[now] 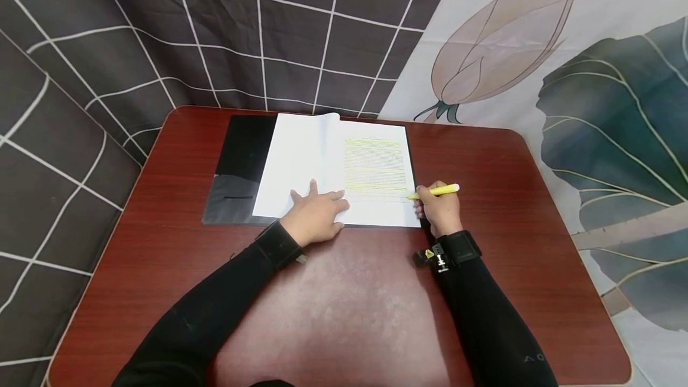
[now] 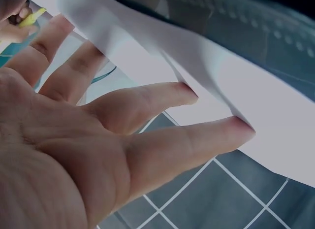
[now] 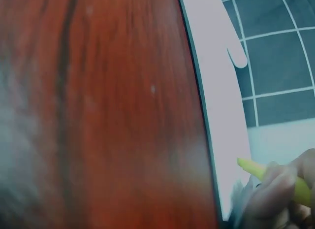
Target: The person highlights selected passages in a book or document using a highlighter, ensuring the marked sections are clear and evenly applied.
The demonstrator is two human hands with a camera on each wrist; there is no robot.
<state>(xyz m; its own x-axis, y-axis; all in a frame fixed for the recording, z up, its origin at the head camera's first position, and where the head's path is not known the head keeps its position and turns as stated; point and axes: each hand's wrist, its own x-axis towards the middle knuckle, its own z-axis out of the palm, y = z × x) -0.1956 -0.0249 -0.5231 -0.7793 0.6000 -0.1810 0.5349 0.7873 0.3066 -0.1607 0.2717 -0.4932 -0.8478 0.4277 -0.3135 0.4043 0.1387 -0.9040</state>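
An open stack of white sheets lies in a black folder (image 1: pixel 231 196), its right page (image 1: pixel 376 211) bearing many lines of small print streaked with yellow. My left hand (image 1: pixel 314 217) rests with spread fingers across the lower middle of the sheets. In the left wrist view, the fingertips (image 2: pixel 241 130) press against the white paper (image 2: pixel 261 135). At the right page's lower right edge, my right hand (image 1: pixel 444 212) grips a yellow highlighter (image 1: pixel 446 189). Its tip points left onto the page, by the lowest marked lines. The right wrist view catches the highlighter (image 3: pixel 252 167) pinched between thumb and fingers.
The folder sits near the far edge of a reddish-brown wooden table (image 1: pixel 516 255). Behind the table hangs a dark grey cloth with white grid lines (image 1: pixel 290 28). To the right is a white cloth printed with a flower bud (image 1: pixel 494 46) and large leaves.
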